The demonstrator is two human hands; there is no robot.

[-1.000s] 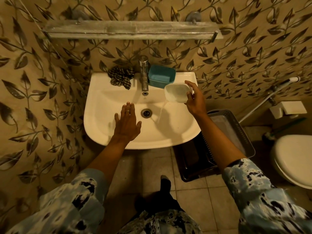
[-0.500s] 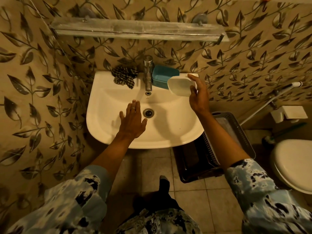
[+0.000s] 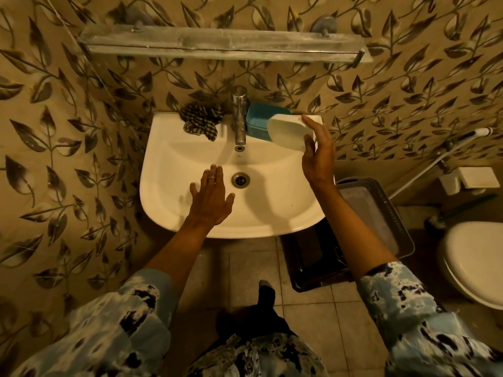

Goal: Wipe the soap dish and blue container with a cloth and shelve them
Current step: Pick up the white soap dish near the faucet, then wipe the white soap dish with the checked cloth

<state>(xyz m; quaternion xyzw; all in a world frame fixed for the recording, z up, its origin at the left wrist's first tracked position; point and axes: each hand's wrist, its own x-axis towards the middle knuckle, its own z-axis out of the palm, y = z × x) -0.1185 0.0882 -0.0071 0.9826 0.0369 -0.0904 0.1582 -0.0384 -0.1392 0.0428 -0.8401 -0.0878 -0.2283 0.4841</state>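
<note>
My right hand holds a white soap dish tilted on its side above the right rear of the white sink. Just behind the dish, a blue container sits on the sink's back ledge to the right of the tap; the dish partly hides it. A dark checked cloth lies crumpled on the ledge left of the tap. My left hand hovers flat over the basin, fingers spread, holding nothing. A long shelf is fixed to the wall above the sink.
A drain sits mid-basin, right of my left hand. A dark plastic basket stands on the tiled floor right of the sink. A toilet is at the far right, with a spray hose on the wall.
My right hand has lifted the soap dish up and back from over the basin toward the rear ledge, turning it more onto its side. My left hand stays flat over the basin.
</note>
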